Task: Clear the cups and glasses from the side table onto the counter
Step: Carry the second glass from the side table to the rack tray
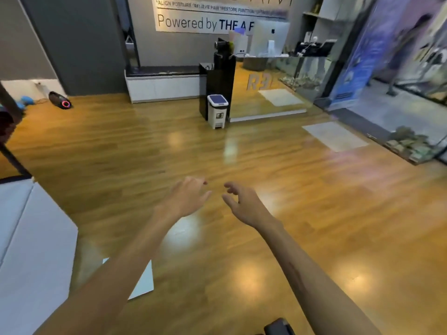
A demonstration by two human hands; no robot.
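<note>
Here both bare hands reach forward over the glossy wooden plank floor, and neither holds anything. The left hand has its fingers loosely curled and relaxed, thumb pointing toward the right hand, whose fingers are spread and slightly bent. The two hands hang close together with a narrow gap between them, both well above the floor and touching nothing.

No cup or glass can be made out anywhere near the hands. The only worktop in sight is the long reception worktop far ahead and to the right, well apart from both hands; its top carries a silver computer monitor and some small blurred items that are too indistinct to tell. A low white cabinet with a dark top runs along the grey back wall to the left of it, and a tall black stand rises between the two. Just in front of that stand sits a small white pedal bin with a blue-grey lid.

At the far left on the floor lies a black round speaker with a pink ring light. A white boxy block fills the near left edge, with a flat white sheet on the floor beside it, partly under the left forearm.
</note>
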